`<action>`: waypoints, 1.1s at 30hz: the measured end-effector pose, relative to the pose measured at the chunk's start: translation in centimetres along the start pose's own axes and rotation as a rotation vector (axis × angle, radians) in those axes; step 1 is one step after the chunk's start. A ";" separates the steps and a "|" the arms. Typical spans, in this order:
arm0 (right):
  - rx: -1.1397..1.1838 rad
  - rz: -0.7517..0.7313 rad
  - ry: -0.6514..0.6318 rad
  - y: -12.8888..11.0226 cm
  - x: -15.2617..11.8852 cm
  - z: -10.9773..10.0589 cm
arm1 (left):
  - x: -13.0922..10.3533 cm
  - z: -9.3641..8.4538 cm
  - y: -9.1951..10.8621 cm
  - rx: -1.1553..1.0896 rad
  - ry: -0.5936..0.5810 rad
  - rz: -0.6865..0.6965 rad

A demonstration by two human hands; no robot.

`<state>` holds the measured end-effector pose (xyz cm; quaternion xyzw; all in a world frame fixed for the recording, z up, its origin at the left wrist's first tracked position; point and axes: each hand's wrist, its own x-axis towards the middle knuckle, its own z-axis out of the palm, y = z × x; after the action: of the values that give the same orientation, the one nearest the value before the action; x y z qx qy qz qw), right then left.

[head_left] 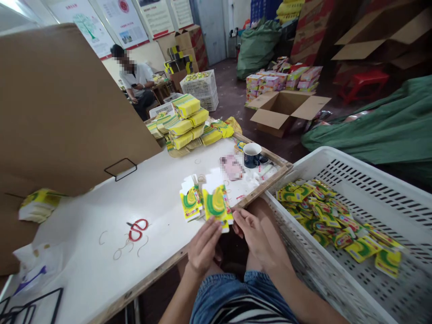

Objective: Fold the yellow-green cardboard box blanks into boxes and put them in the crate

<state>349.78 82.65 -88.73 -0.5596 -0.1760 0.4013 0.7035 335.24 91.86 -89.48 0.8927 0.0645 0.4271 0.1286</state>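
A small yellow and green printed carton [215, 203] with white flaps is pinched in my left hand [205, 245], over the table's front edge. My right hand [251, 231] is closed at the carton's right side, its fingertips at the lower right edge; whether it grips the carton I cannot fully make out. Just left of the held carton, a small stack of similar flat cartons [191, 200] lies on the white table [162, 202]. Red-handled scissors [137, 229] rest farther left, beside several loose rubber bands [117, 254].
At right stands a white plastic crate [337, 281] with many folded cartons [324, 211]. A dark mug [252, 155] and a pink item [231, 167] sit near the table's right edge. Bundled cartons [187, 121] are piled at the back. A person [137, 78] sits beyond.
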 end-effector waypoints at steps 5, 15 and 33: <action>-0.010 -0.053 0.014 0.7 0.5 -1.4 | -0.3 1.5 1.5 -0.226 -0.074 -0.130; 0.110 0.059 -0.144 1.3 -0.4 -1.6 | 1.5 2.9 1.0 -1.232 0.000 -1.065; -0.138 -0.039 -0.079 2.6 -0.9 -2.5 | 1.7 4.2 1.8 -0.986 0.003 -1.128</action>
<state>350.03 80.54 -91.69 -0.5869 -0.2418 0.3960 0.6635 339.58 89.77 -90.26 0.5626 0.3136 0.2772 0.7130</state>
